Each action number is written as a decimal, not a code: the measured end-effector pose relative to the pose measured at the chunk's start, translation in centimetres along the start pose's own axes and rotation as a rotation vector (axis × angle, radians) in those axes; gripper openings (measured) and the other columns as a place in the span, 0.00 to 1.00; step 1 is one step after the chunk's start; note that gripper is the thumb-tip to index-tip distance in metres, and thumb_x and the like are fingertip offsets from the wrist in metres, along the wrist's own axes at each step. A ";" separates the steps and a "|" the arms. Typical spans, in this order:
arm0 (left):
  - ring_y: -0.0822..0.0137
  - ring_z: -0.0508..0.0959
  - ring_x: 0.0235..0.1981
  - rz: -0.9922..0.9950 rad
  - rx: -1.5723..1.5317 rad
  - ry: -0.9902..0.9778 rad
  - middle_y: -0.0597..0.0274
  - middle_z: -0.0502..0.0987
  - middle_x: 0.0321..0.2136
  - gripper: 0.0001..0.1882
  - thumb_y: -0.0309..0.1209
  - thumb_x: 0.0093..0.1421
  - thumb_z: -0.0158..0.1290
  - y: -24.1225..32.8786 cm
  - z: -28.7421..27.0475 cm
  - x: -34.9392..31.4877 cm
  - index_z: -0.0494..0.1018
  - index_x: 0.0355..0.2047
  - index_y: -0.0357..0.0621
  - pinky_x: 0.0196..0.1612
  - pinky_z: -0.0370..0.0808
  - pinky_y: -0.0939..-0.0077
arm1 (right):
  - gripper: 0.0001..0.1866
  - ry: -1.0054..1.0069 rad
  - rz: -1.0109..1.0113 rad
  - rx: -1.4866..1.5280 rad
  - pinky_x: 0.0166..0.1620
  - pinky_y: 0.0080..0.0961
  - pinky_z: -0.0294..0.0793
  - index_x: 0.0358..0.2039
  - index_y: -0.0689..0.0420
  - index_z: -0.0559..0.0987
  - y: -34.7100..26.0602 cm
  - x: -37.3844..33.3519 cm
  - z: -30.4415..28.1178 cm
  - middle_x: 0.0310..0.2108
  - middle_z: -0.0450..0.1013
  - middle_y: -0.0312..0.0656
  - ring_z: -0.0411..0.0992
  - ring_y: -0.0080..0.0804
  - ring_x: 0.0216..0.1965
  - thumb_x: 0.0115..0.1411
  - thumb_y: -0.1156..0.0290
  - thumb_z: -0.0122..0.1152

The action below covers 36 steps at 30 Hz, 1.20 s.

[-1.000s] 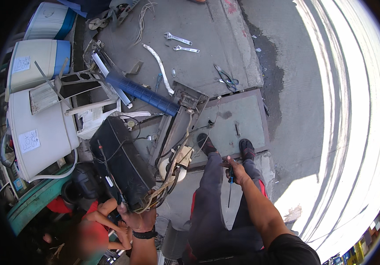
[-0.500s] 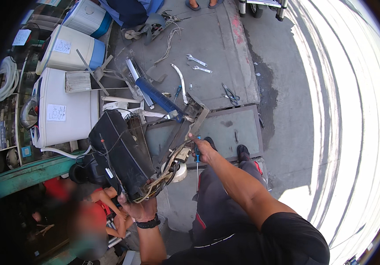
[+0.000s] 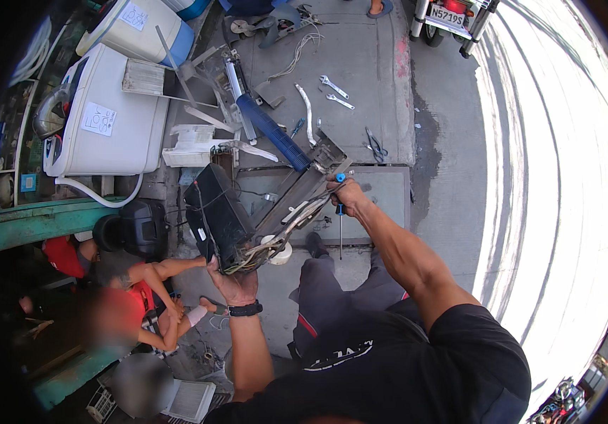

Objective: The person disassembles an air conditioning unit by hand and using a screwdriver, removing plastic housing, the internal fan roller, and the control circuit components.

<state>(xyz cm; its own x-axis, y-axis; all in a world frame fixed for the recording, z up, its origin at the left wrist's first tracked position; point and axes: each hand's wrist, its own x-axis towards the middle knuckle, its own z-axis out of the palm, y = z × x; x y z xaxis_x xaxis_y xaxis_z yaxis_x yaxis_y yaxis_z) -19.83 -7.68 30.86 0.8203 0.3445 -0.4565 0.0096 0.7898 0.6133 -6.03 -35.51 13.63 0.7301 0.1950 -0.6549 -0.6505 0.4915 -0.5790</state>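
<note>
My left hand (image 3: pixel 237 284) is closed under the near end of a black box-shaped housing (image 3: pixel 219 215), where a bundle of loose wires (image 3: pixel 247 258) comes out. My right hand (image 3: pixel 348 196) is closed round a blue-handled screwdriver (image 3: pixel 341 233), whose shaft points down toward my feet. The same hand also rests against the wires and a long grey metal frame (image 3: pixel 293 191). A round white part (image 3: pixel 281 254) hangs beneath the wires. Beyond the frame lies a ribbed dark blue cylinder (image 3: pixel 272 133). How the frame joins the housing is partly hidden by wires.
Two adjustable wrenches (image 3: pixel 334 87) and pliers (image 3: pixel 375 145) lie on the pavement ahead. White washing machines (image 3: pixel 109 134) stand at left, near a green ledge (image 3: pixel 56 215). A person (image 3: pixel 166 283) sits low at left. A parked vehicle (image 3: pixel 449 18) is far right.
Both hands have moved forward, carrying the black housing and wires farther from me. The screwdriver has gone with my right hand. My view has shifted, showing more of the parked vehicle.
</note>
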 end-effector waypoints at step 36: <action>0.54 0.75 0.56 -0.107 -0.297 -0.419 0.56 0.77 0.54 0.28 0.47 0.63 0.55 16.3 1.1 -2.5 0.72 0.59 0.45 0.62 0.70 0.51 | 0.16 -0.041 -0.680 -0.426 0.24 0.18 0.68 0.46 0.60 0.78 -15.6 -23.6 19.0 0.28 0.71 0.32 0.67 0.18 0.21 0.56 0.78 0.63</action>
<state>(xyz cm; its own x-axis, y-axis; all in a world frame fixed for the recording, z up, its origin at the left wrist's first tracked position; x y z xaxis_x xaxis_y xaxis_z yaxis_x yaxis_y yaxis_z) -21.12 3.78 42.73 0.9825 0.0695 -0.1726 -0.0067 0.9404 0.3400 -9.17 -31.66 47.38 0.9969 0.0041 -0.0788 -0.0785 0.1495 -0.9856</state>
